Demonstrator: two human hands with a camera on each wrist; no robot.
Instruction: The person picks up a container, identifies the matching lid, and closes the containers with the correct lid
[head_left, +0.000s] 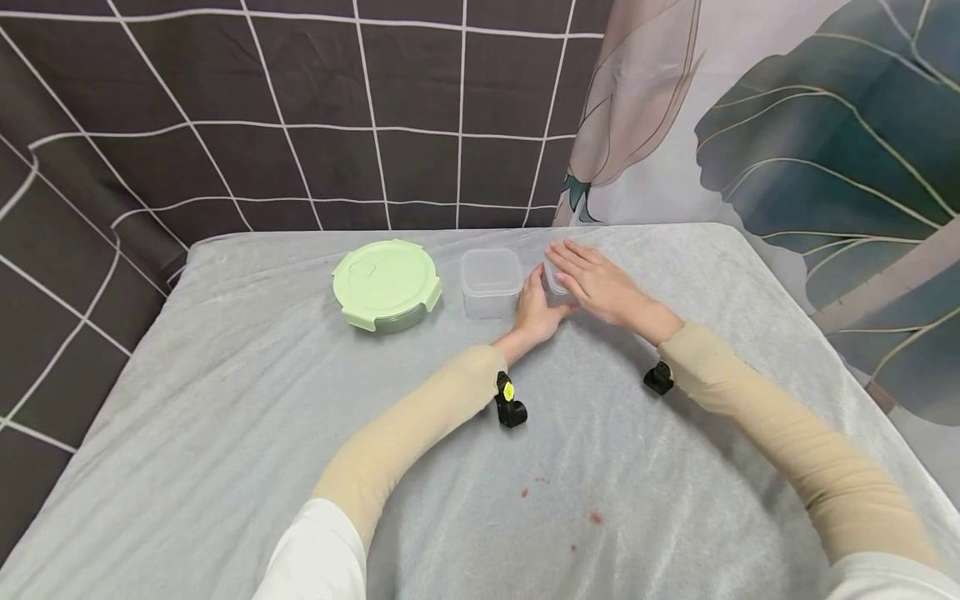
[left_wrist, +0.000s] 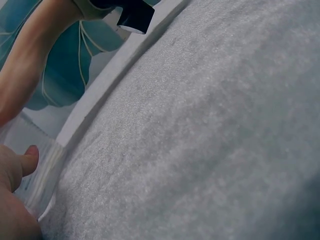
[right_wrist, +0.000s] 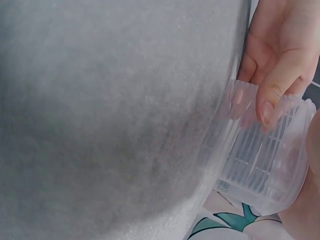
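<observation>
A clear plastic container point(right_wrist: 260, 155) with ribbed slats inside stands on the bed-like surface, mostly covered by both hands in the head view. My left hand point(head_left: 537, 312) grips its near left side, the thumb point(right_wrist: 272, 100) lying along the front wall in the right wrist view. Across the top of the container, my right hand point(head_left: 600, 287) lies flat with its fingers straight. A second clear container point(head_left: 491, 283) with a lid stands just left of my left hand. Farther left is a round food box point(head_left: 386, 283) with a pale green clip lid.
Grey plush cloth point(head_left: 420, 467) covers the surface, with a few small reddish spots toward the front. A dark gridded curtain point(head_left: 300, 100) hangs behind, and a leaf-patterned curtain point(head_left: 825, 150) is at the right. Each wrist bears a small black camera point(head_left: 512, 408).
</observation>
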